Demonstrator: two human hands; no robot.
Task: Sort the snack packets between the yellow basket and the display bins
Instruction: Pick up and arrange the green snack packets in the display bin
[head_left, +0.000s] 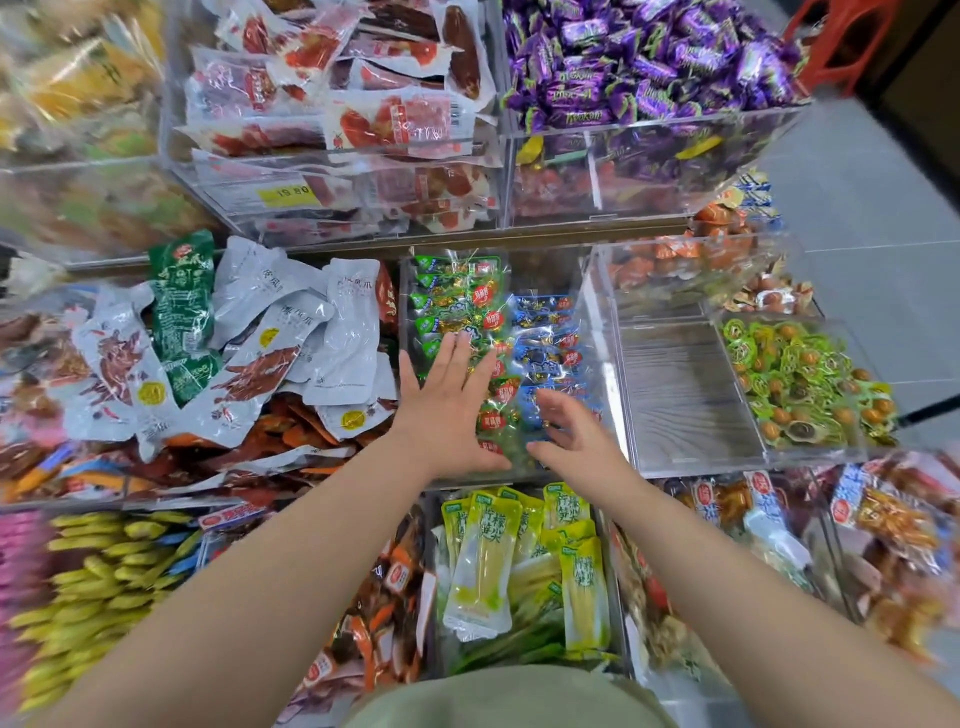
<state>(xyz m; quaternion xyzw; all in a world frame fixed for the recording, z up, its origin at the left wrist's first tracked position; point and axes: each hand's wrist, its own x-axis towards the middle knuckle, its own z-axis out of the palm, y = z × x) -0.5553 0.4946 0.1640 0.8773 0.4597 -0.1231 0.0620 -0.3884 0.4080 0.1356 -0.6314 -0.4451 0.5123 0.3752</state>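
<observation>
1. The left hand lies flat, fingers straight and close together, on the green packets in the clear bin.
2. The right hand, blurred, seems loosely spread over the blue packets alongside; contact unclear.

the person wears a top of plain, muted olive-green cloth, seen only as a rounded swell at the bottom edge of the view, its surface smooth with a faint soft fold. the left forearm and the right forearm are bare along all their visible length, uncovered down to the wrists. the left hand is bare and sharp in outline; the right hand is bare too, its fingers smeared by motion blur.
</observation>
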